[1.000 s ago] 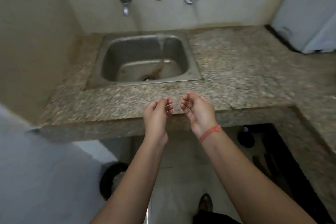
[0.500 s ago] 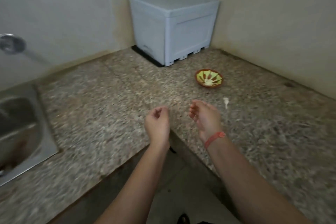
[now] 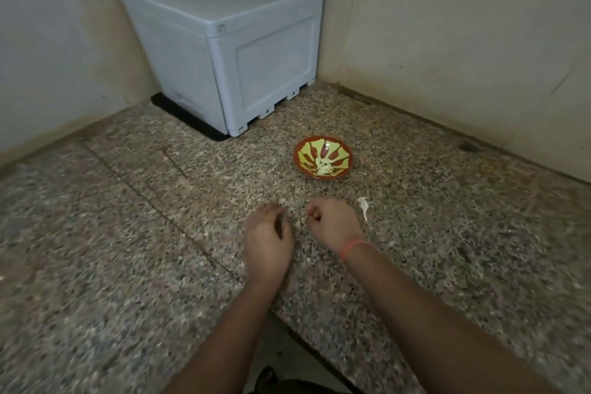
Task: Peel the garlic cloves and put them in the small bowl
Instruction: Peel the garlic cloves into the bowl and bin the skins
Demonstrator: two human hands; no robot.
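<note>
Fingers (image 3: 315,214) of right hand (image 3: 332,222) curled in tight fist; can't tell if we pinch anything. Left hand (image 3: 268,240) fingers loosely bent, tips down toward counter (image 3: 128,233), nothing visible in them. Change: second ago we face sink, hands off counter edge; now we're turned to corner, both hands over counter. Small bowl (image 3: 343,153) just beyond fingertips, peeled garlic (image 3: 323,167) inside. Peel scrap (image 3: 363,206) just right of right knuckles. No unpeeled clove visible; we judge peeling near done, or next clove hidden.
</note>
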